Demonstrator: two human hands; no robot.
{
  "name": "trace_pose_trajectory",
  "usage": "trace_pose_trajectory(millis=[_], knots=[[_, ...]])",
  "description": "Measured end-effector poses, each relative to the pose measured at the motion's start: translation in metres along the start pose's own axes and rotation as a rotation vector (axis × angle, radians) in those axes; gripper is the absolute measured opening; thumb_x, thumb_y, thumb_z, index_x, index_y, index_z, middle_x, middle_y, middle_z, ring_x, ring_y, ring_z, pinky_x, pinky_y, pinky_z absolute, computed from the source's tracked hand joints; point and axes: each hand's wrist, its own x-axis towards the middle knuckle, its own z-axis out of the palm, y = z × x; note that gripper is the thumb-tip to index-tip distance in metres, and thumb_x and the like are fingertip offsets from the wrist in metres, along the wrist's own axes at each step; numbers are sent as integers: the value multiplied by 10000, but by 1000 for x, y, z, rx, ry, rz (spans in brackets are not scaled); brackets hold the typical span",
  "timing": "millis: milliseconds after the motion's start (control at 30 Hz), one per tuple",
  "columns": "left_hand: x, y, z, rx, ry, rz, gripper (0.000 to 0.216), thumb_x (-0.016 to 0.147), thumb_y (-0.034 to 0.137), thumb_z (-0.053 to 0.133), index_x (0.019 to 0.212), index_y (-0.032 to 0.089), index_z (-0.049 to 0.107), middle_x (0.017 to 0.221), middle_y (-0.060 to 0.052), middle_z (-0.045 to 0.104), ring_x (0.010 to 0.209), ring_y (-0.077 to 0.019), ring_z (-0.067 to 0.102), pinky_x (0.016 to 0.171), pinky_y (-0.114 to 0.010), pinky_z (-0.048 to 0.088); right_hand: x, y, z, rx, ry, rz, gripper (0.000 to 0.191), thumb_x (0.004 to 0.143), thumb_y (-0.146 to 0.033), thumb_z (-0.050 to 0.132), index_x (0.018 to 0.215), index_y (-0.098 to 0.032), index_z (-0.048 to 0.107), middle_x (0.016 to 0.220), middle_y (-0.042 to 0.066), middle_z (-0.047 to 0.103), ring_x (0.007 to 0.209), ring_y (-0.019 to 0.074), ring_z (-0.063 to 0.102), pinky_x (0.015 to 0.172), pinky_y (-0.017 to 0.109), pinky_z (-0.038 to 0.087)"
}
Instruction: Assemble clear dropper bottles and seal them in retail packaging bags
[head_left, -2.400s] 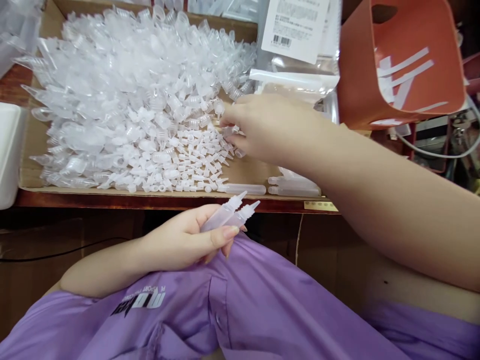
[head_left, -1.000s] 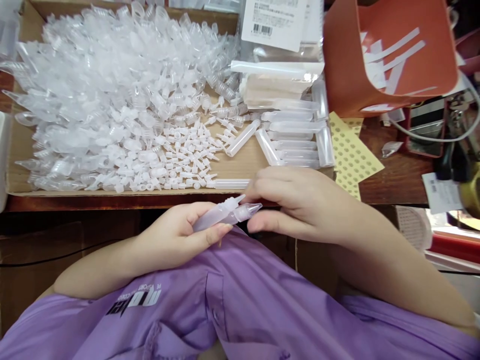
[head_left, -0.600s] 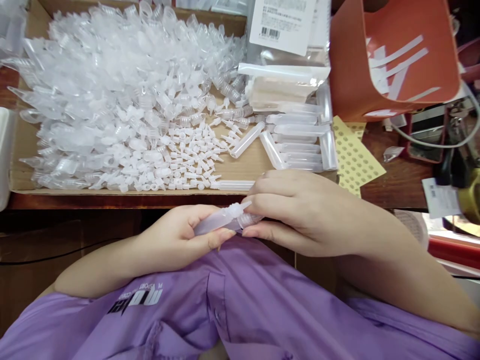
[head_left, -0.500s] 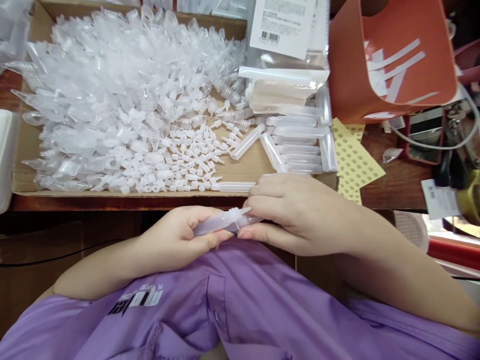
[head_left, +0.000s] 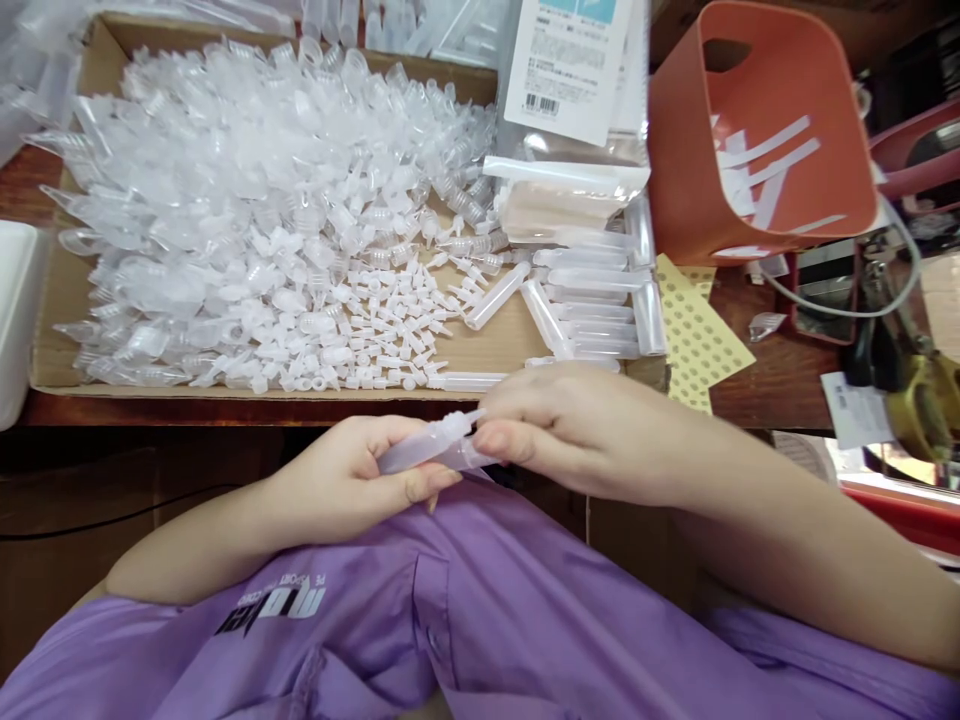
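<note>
My left hand (head_left: 367,465) is closed around translucent plastic dropper bottles (head_left: 421,446). At least two lie side by side in it, and one has a narrow white nozzle pointing right. At their tips is my right hand (head_left: 577,430), its fingers bent and its thumb beside the nozzle ends. What its fingertips pinch is mostly hidden. Both hands are just above my lap, in front of the near edge of a shallow cardboard box (head_left: 172,393). A big heap of clear plastic caps and nozzles (head_left: 247,190) fills the box's left and middle, with small white tips (head_left: 390,330) near the front.
Empty-looking clear tubes (head_left: 592,285) lie in a row at the box's right, beneath a labelled plastic bag (head_left: 562,80). An orange bin (head_left: 675,160) with paper strips stands at the right. Yellow sticker sheets (head_left: 694,330), scissors (head_left: 919,410) and a white container (head_left: 19,320) are nearby.
My right hand has shifted slightly at the bottle tips, and its thumb now lies higher, closer to the nozzle. My left hand keeps its hold. The view has tilted and moved slightly.
</note>
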Motion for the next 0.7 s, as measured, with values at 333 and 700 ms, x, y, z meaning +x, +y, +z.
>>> trace_pose_trajectory(millis=[333,700], knots=[[-2,-13,-4,-119,-142,-65,409,920,494,574,777,124,672,561,59,396,521,-85,322,530,-245,248,89,11,-41,-920,219,366,286,828,-19,452,990,-144,652,1030,159,665,995,328,650,733,380,480],[-2,-20,-6,-162,-125,-41,430,912,544,563,776,142,635,533,60,417,497,-86,322,530,-246,257,37,11,-36,-451,660,266,159,895,-258,585,1037,-211,637,958,73,656,863,193,626,792,356,487]])
